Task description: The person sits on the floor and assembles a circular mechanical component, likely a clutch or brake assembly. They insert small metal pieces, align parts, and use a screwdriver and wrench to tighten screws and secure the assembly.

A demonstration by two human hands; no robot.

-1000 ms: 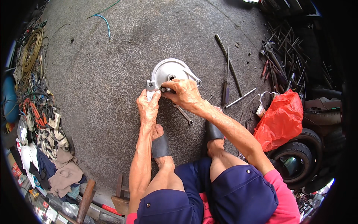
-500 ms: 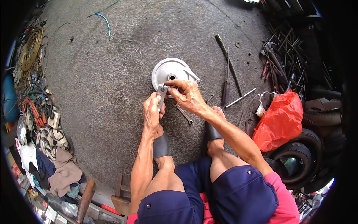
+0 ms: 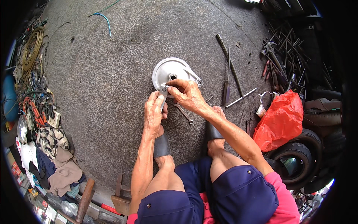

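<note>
A round silver drum brake plate [image 3: 164, 71], with a centre hole and an arm at its right, lies on the floor ahead of me. My left hand [image 3: 153, 112] is closed around a flat grey metal lever [image 3: 163, 95] with a hole near its upper end, held just in front of the plate. My right hand [image 3: 188, 95] has its thumb and forefinger bent to the lever's top end; whether a small part sits between them I cannot make out. A combination wrench [image 3: 185, 115] lies on the floor below my right hand, and a small bolt [image 3: 210, 98] beside it.
To the right lie a long dark bar [image 3: 231, 65], a screwdriver [image 3: 226, 91] and a silver rod [image 3: 242, 98]. Further right are a red plastic bag [image 3: 279, 121], tyres [image 3: 294, 160] and heaped tools [image 3: 274, 59]. Cables [image 3: 31, 56] and cloths [image 3: 63, 173] line the left.
The lever and my left hand have shifted slightly right, and the lever's face is turned a little differently. My right fingers stay at its top end.
</note>
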